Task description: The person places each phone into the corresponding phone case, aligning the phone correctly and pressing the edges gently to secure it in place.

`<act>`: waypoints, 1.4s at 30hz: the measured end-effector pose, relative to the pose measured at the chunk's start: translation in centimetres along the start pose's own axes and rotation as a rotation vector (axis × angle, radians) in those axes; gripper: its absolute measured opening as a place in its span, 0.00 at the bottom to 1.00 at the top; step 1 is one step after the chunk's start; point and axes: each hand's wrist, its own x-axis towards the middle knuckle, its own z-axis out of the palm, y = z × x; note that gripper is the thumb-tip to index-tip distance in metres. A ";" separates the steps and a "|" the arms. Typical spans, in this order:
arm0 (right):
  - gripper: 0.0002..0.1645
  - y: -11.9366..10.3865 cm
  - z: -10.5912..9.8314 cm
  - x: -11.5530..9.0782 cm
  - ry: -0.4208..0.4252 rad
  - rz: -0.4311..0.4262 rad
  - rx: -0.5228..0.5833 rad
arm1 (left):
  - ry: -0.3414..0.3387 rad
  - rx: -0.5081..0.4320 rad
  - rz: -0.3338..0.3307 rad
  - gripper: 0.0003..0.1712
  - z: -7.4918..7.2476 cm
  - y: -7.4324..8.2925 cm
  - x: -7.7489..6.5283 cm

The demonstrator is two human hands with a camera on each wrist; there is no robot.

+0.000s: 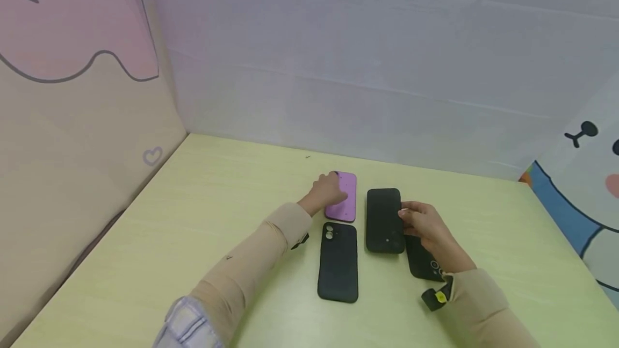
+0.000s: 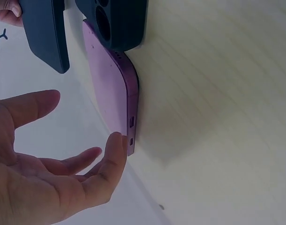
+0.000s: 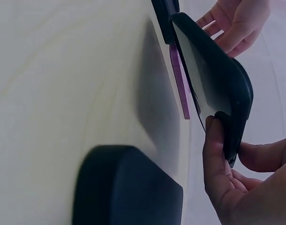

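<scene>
Out on the pale table (image 1: 145, 240), four phones within the person's reach. Right hand (image 1: 427, 224) had a black phone (image 1: 384, 219) by its right long edge, thumb and finger pinching opposite faces. From my far-off seat, the right wrist view showed it tilted and clear of the tabletop, a thick dark shell round a pale, glossy underside; I could not tell whether that shell was a slip-on case. I judged it stiff and of modest weight, with a dull back likely to grip better than the glossy face. A one-edge pinch left the far side unsupported, so it could have twisted; a hold across both long edges seemed safer to me.

Left hand (image 1: 324, 192) gripped nothing, fingers loosely bent, thumb apart. It hovered at the purple phone (image 1: 342, 210), which lay flat; I could not tell whether a fingertip touched its end. Thin, smooth, probably slippery, I noted, with corners that would take a knock badly; best taken by its sides.

Just nearer lay a second black phone (image 1: 338, 265), lenses up. A third black phone (image 1: 419, 259) sat partly hidden below the right hand.
</scene>
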 end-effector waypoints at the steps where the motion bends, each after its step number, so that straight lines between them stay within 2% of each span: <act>1: 0.28 0.1 0.0 0.0 -0.001 0.000 0.000 | 0.001 0.005 -0.010 0.33 0.1 0.1 0.0; 10: 0.29 0.5 -0.1 0.2 -0.017 0.013 -0.024 | -0.018 0.095 -0.059 0.46 1.5 0.8 0.3; 14: 0.29 0.6 0.0 0.0 -0.017 0.023 -0.031 | -0.005 0.095 -0.088 0.51 2.1 1.3 0.2; 23: 0.29 0.8 0.1 0.0 -0.022 0.027 -0.033 | 0.060 0.171 -0.088 0.49 3.1 1.5 -0.2; 31: 0.28 1.0 0.1 0.1 -0.017 0.028 -0.036 | 0.083 0.197 -0.096 0.51 3.5 1.6 -0.3; 37: 0.27 0.9 0.2 0.0 -0.016 0.019 -0.088 | 0.074 0.189 -0.134 0.55 3.3 2.0 -0.4; 42: 0.27 0.8 0.3 -0.1 -0.006 0.005 -0.174 | 0.070 0.171 -0.160 0.56 3.2 2.2 -0.4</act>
